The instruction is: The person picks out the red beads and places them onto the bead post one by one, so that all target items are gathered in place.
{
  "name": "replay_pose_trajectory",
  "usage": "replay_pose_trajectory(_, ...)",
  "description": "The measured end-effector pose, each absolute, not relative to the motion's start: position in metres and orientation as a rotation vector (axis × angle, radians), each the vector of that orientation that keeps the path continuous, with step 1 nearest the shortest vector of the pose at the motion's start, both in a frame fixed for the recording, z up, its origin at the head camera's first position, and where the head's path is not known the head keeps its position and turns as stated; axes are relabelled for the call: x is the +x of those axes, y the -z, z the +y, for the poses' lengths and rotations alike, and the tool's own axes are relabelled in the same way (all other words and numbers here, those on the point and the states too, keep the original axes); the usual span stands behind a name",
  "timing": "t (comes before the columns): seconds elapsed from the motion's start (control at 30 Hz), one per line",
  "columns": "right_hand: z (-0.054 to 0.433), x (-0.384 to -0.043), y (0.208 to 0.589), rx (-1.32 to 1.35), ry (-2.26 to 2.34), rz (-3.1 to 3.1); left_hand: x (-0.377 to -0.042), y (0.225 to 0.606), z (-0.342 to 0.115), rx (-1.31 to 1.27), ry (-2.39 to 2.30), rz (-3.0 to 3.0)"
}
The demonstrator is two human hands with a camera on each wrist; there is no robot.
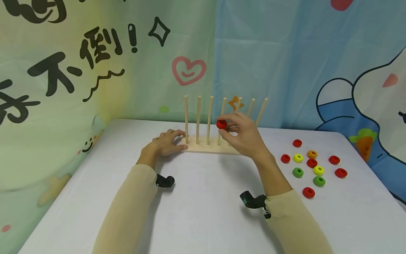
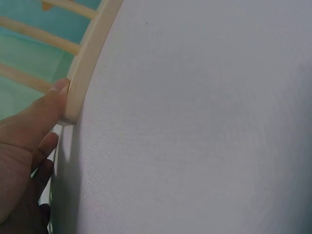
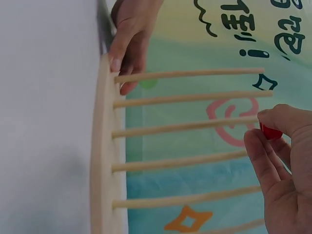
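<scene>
A pale wooden peg rack [image 1: 211, 148], a flat base with a row of several upright rods, stands toward the back of the table. My left hand [image 1: 165, 143] grips the left end of its base; in the left wrist view the thumb [image 2: 51, 105] presses against the base. Between the thumb and fingers of my right hand [image 1: 244, 135], a red bead [image 1: 221, 124] is pinched in front of the rods, below their tops. In the right wrist view the fingers partly cover this red bead [image 3: 269, 132]. No beads show on the visible rods.
Loose beads lie scattered on the table right of the rack: several red ones [image 1: 340, 173], two yellow [image 1: 318, 170], two green [image 1: 319, 181] and one orange [image 1: 312, 154]. A printed cloth backdrop [image 1: 260, 53] hangs behind the white table [image 1: 203, 211].
</scene>
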State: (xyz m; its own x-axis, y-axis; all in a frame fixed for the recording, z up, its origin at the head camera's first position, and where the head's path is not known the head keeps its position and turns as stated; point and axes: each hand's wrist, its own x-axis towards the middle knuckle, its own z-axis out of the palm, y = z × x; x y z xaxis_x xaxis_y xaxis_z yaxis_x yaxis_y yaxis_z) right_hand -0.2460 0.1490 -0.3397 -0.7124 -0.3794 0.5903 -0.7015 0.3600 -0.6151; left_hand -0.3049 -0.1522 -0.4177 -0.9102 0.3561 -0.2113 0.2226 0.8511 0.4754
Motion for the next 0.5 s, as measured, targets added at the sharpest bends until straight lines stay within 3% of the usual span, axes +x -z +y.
replay_pose_trajectory(0.5, 0.121, -0.259, 0.329, 0.996, -1.270, -2.202, -0.305, 0.419, -0.153, 0.434, -0.665, 2.749)
